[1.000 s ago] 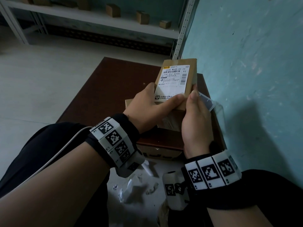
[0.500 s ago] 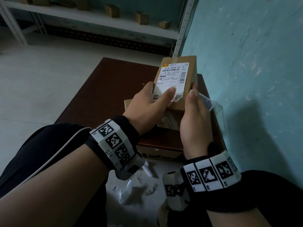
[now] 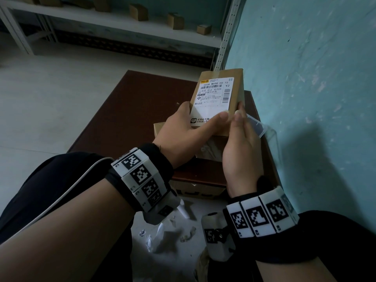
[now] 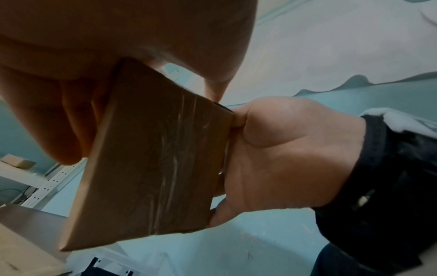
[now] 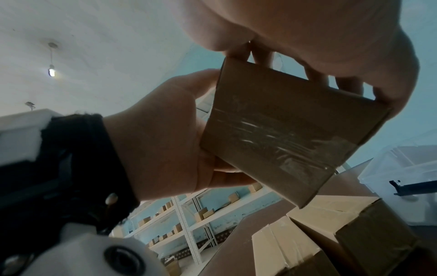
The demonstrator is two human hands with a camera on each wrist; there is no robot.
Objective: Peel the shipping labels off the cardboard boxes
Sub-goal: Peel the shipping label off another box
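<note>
Two hands on one small cardboard box (image 3: 220,98), held up tilted above brown table (image 3: 126,110), near teal wall (image 3: 315,78). Far left background: white shelf (image 3: 114,25) with small cartons. Left hand (image 3: 189,133) gripping box's left edge, thumb laid across lower part of white shipping label (image 3: 213,98), fingers curled behind, seen from below in left wrist view (image 4: 71,121). Label still stuck flat on box front. Taped box underside visible (image 5: 283,130). Right hand (image 3: 242,151) gripping box's right edge, thumb tip at label's lower right corner, fingers wrapped behind. Below hands: bigger cardboard boxes (image 5: 331,233), clear plastic bin (image 5: 402,177) at right. Torn paper scraps (image 3: 162,239) on floor between knees.
</note>
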